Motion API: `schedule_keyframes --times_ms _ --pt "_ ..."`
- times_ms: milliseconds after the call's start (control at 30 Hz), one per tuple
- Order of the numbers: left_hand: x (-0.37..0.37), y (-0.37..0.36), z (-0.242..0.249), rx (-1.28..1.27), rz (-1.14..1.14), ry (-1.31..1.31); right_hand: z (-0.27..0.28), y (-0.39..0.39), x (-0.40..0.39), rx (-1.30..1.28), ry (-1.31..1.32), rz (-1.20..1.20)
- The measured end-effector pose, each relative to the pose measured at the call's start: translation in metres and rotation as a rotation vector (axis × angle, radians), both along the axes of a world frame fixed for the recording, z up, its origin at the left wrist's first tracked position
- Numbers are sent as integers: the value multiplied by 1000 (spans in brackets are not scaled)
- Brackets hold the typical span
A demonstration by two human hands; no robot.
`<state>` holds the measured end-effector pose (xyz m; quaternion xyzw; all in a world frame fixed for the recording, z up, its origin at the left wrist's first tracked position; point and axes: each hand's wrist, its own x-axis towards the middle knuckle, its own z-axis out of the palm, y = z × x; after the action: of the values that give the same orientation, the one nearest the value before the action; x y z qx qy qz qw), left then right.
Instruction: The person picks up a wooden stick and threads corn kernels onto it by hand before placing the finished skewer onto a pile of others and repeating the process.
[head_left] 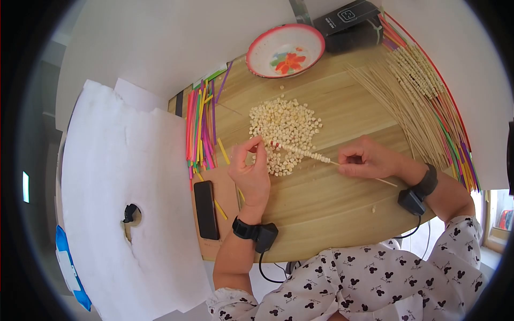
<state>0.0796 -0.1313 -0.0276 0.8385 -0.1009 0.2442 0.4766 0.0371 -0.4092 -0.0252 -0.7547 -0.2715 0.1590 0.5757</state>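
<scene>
A thin bamboo skewer (388,182) slants across the middle of the board, strung with a row of pale corn kernels (310,154) and a few red pieces near its left end. My right hand (368,158) is closed around the skewer's bare part, just right of the row. At the left end, my left hand (252,174) has thumb and forefinger pinched together by the tip; what lies between them is too small to make out. Behind the skewer, a loose pile of pale corn kernels (284,120) spreads over the wooden tabletop (332,200).
A red-rimmed enamel bowl (262,56) stands at the back beside a black box (347,16). Coloured sticks (201,125) and a phone (206,209) lie at left. Bare skewers (399,107) and kernel-strung sticks (420,69) line the right edge. White foam (128,160) borders the left.
</scene>
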Motion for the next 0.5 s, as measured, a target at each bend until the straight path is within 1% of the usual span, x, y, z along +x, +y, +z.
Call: schedule_keyframes --times_ms 333,500 --pt "-4 -4 2 12 -22 5 1 0 1 15 -31 1" --pt "-4 -5 1 -90 -57 20 2 0 2 29 -15 6"
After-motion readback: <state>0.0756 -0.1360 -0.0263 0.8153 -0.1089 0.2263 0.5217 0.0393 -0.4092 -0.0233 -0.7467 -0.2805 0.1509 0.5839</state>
